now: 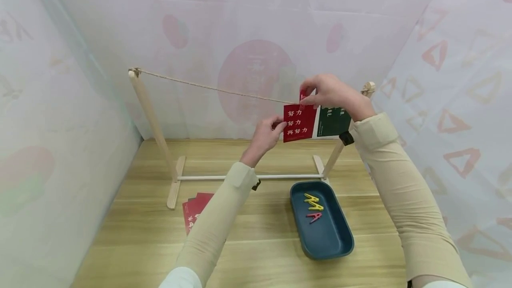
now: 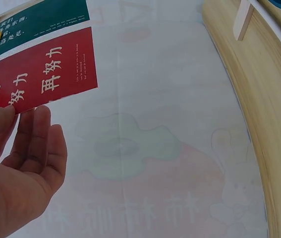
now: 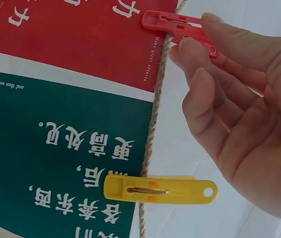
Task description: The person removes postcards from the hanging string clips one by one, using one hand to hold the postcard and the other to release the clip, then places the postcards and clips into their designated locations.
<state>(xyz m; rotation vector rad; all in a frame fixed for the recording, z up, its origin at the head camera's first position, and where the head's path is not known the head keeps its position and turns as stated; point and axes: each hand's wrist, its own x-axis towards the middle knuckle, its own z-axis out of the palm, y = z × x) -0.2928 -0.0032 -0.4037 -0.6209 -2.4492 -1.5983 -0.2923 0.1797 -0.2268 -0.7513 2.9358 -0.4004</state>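
Observation:
A red card (image 1: 298,127) with white characters hangs at a twine line (image 1: 216,88). At the card's left edge, my left hand (image 1: 266,136) pinches it between thumb and fingers. My right hand (image 1: 332,90) holds a red clothespin (image 3: 172,24) by its handle end, thumb on one side and a finger on the other. In the right wrist view that clothespin's jaws lie over the red card's top edge and the twine. Beside it, a green card (image 3: 71,134) hangs from the same twine under a yellow clothespin (image 3: 160,190). In the head view the right hand and forearm partly hide the green card.
A wooden stand carries the twine between its left post (image 1: 154,123) and right post (image 1: 335,157), joined low by a white rod (image 1: 280,176). On the table (image 1: 264,243), a dark blue tray (image 1: 326,239) holds yellow and red clothespins. Several cards (image 1: 196,208) lie partly under the left forearm.

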